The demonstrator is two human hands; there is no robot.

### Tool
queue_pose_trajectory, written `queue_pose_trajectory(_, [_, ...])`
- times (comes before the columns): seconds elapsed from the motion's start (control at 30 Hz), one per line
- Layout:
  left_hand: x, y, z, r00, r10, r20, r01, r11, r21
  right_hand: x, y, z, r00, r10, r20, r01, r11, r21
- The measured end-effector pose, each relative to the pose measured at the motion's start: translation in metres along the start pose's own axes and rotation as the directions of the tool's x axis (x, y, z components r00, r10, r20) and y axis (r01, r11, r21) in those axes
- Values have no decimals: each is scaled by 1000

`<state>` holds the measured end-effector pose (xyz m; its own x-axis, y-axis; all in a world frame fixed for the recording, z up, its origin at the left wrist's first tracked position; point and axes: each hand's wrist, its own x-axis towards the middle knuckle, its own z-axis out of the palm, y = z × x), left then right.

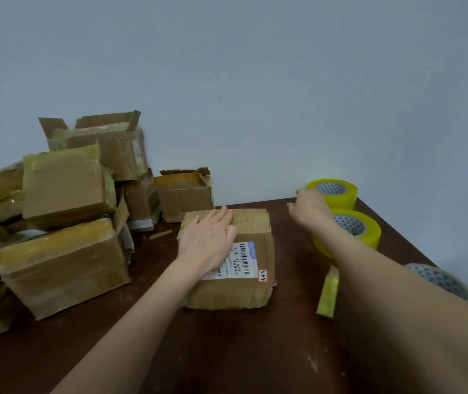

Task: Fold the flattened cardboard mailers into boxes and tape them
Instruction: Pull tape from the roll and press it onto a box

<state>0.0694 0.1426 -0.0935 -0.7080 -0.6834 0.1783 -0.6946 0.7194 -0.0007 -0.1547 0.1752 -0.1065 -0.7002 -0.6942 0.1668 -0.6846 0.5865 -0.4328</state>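
left hand [208, 237] spread flat on brown labelled cardboard box [252, 226] | right hand [311, 207] touching far yellow tape roll [343, 196]; grip unclear | advice: pin box while lifting tape

Count on the bench [227, 351]
I had three tape rolls [369, 231], one loose tape strip [328, 294], one box [255, 231] before me, roughly seven piled boxes [65, 265].

1. A shipping box [228, 263] sits mid-surface [227, 351], with the left hand [210, 240] flat on top.
2. A pile of boxes [62, 191] crowds the left edge.
3. An open box [183, 194] stands behind the shipping box, by the back edge.
4. In the back right corner, the rear tape roll [339, 193] stands behind the front tape roll [353, 233]. The right hand [309, 206] is against the rear one.
5. A tape strip [328, 291] lies right of the shipping box.
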Motion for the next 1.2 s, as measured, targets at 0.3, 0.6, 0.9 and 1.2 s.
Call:
queue_pose_trajectory(0.3, [13,-20,1,999,37,-23,-37,999,27,97,30,31,970,222,103,-181,933,-310])
queue_pose_trajectory(0.6, [18,-45,0,989,98,112,-100,995,14,90,20,20,996,57,-63,-71,967,-245])
queue_pose_trajectory(0.9, [-10,-54,-14,986,110,122,-116,992,40,1,-64,-56,971,-237,-32,223,849,480])
queue_pose_trajectory(1.2, [-83,-68,-39,979,146,145,-131,986,-104,-99,-109,-146,921,-388,-27,315,704,636])
